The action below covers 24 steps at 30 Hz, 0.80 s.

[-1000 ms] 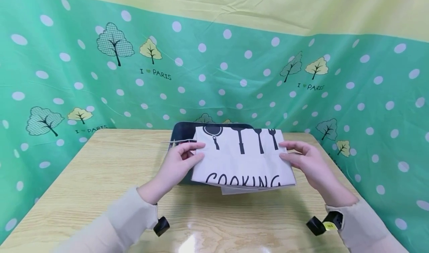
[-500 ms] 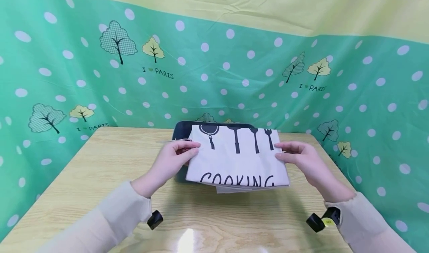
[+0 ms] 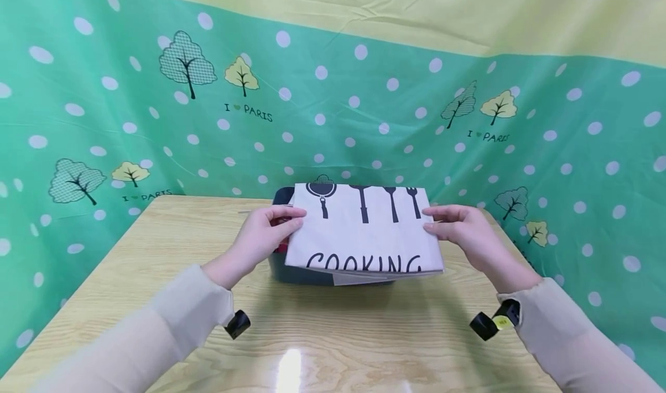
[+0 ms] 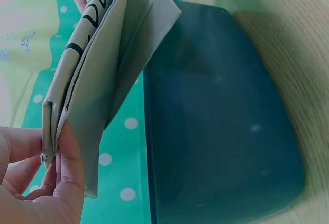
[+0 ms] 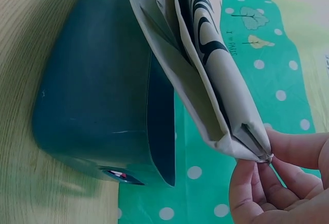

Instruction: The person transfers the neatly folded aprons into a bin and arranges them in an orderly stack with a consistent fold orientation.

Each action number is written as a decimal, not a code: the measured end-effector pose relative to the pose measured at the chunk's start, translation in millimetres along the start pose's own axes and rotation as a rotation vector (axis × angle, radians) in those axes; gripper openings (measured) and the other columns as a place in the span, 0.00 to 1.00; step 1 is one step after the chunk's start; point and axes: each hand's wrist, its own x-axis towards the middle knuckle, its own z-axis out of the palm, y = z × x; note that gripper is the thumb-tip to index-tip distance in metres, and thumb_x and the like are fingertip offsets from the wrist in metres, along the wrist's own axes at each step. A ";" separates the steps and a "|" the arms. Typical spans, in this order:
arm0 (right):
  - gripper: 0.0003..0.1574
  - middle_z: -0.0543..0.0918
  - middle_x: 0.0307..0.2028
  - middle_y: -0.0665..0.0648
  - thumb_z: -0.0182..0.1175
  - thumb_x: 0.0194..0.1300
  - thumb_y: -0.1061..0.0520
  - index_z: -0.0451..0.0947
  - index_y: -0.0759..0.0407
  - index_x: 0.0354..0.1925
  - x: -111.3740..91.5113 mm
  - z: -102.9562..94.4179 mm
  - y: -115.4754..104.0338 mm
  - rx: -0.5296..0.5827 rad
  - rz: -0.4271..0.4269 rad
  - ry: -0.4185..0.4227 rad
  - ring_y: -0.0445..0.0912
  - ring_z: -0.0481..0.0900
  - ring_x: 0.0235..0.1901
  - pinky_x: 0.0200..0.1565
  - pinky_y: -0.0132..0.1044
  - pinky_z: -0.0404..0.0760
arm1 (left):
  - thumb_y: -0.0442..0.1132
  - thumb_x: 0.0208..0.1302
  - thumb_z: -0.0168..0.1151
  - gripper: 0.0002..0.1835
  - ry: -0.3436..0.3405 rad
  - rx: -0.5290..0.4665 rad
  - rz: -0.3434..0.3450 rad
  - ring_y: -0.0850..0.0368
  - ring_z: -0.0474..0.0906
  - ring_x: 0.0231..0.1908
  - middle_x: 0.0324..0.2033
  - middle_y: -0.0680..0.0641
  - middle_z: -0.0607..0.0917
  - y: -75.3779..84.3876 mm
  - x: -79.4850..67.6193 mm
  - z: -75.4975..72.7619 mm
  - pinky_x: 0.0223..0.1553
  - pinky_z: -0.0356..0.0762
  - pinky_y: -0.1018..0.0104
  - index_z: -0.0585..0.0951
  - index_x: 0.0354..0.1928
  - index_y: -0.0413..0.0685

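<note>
Between both hands a folded white cloth [image 3: 364,237] is held above a dark blue bin [image 3: 304,275]. Black kitchen utensils and the word COOKING are printed on its face. My left hand [image 3: 260,237] pinches the left edge between thumb and fingers; my right hand [image 3: 465,231] pinches the right edge the same way. From the left wrist view, several layers hang along the lower edge of the cloth [image 4: 97,80], and one loose flap slants out over the bin [image 4: 221,111]. Most of the bin's opening is hidden behind the cloth in the head view.
The bin stands on a light wooden table [image 3: 156,248] towards its back. Something red [image 3: 282,247] shows at the bin's left side. In the right wrist view, a handle hole [image 5: 123,175] is cut in its side wall. A green dotted curtain [image 3: 312,121] hangs behind the table.
Both hands have moved the cloth a little left and upward in the head view. It now covers more of the bin's back rim, and more of the bin's front wall shows below.
</note>
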 end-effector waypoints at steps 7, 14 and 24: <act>0.31 0.74 0.61 0.67 0.61 0.69 0.56 0.69 0.67 0.66 8.8 3.2 -6.9 0.008 0.013 -0.008 0.38 0.79 0.44 0.47 0.28 0.81 | 0.36 0.69 0.61 0.15 0.012 0.066 0.048 0.56 0.79 0.40 0.52 0.39 0.84 0.9 8.9 -7.0 0.39 0.81 0.71 0.84 0.55 0.41; 0.31 0.73 0.64 0.68 0.61 0.68 0.58 0.70 0.67 0.66 19.2 6.2 -14.1 -0.001 0.028 -0.023 0.39 0.81 0.43 0.49 0.30 0.80 | 0.35 0.69 0.60 0.15 -0.008 0.075 0.059 0.57 0.78 0.36 0.51 0.38 0.84 1.0 18.2 -13.6 0.35 0.80 0.72 0.83 0.55 0.38; 0.29 0.72 0.65 0.65 0.60 0.69 0.58 0.72 0.64 0.65 36.7 12.7 -21.2 -0.015 0.069 -0.013 0.54 0.77 0.57 0.63 0.47 0.76 | 0.35 0.69 0.59 0.16 0.002 0.127 0.063 0.60 0.79 0.35 0.53 0.36 0.83 -0.5 31.7 -21.7 0.36 0.79 0.74 0.82 0.56 0.37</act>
